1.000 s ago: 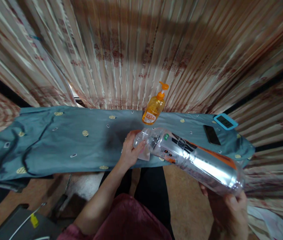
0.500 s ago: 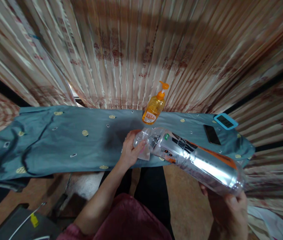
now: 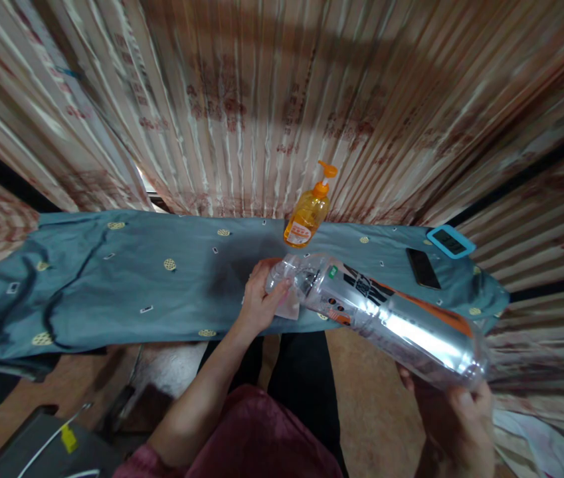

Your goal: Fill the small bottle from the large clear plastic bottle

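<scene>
A large clear plastic bottle (image 3: 391, 318) with a silver, black and orange label lies tilted across my view, its neck to the left and its base to the lower right. My right hand (image 3: 461, 411) grips it near the base. At the neck end, my left hand (image 3: 260, 295) is closed around a small clear plastic piece (image 3: 289, 305) with a pinkish tint. The bottle's mouth meets this piece; its exact shape is unclear. Beyond the hands stands an orange pump bottle (image 3: 306, 216) partly filled with orange liquid.
A grey-blue patterned cloth (image 3: 187, 285) covers the narrow table. A black phone (image 3: 423, 268) and a blue-framed digital clock (image 3: 451, 241) are at its right end. Pleated curtains (image 3: 242, 113) hang behind and at the sides. A dark box with a white cable (image 3: 45, 446) is at lower left.
</scene>
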The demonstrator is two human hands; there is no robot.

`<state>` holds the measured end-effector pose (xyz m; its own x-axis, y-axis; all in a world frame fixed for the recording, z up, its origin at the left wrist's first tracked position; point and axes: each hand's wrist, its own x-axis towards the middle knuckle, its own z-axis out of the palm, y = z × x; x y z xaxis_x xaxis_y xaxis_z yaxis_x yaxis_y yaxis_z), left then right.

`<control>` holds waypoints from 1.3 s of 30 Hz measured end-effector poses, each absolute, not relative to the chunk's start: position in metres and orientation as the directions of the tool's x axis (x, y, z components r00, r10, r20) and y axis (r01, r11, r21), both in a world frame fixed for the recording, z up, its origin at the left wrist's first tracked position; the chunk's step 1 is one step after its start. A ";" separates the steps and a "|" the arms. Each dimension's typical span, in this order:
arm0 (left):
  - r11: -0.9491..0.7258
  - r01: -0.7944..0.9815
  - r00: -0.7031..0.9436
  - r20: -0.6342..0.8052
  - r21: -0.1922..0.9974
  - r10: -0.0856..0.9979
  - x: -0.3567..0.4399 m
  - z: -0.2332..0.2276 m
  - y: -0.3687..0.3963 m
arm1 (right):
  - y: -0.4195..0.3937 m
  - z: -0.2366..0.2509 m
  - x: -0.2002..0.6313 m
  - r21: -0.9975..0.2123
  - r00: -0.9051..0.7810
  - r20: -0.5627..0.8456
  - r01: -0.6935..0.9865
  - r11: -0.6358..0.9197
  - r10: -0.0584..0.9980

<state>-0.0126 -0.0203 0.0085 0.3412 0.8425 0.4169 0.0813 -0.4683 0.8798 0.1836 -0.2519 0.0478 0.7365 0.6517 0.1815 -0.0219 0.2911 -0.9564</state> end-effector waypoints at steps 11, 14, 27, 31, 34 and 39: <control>-0.477 0.071 0.340 0.429 0.876 0.837 -0.013 0.008 -0.019 | -0.244 0.058 0.172 -0.953 0.743 0.186 -0.023 0.302 0.643; -0.481 0.066 0.339 0.433 0.874 0.835 -0.012 0.008 -0.019 | -0.244 0.058 0.175 -0.954 0.745 0.175 -0.033 0.299 0.643; -0.479 0.068 0.334 0.432 0.875 0.838 -0.012 0.008 -0.018 | -0.252 0.030 0.199 -0.942 0.749 0.237 0.020 0.336 0.619; -0.477 0.067 0.340 0.429 0.876 0.837 -0.013 0.008 -0.018 | -0.251 0.038 0.193 -0.945 0.727 0.230 0.009 0.326 0.647; -0.472 0.076 0.338 0.423 0.878 0.841 -0.013 0.008 -0.018 | -0.249 0.048 0.182 -0.959 0.753 0.174 -0.019 0.284 0.635; -0.466 0.082 0.339 0.415 0.881 0.844 -0.012 0.010 -0.019 | -0.244 0.062 0.165 -0.961 0.747 0.155 -0.036 0.273 0.646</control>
<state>-0.0122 -0.0192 0.0096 0.3389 0.8441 0.4155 0.0821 -0.4665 0.8807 0.1655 -0.2438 0.0621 0.7472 0.6462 0.1554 -0.0358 0.2726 -0.9615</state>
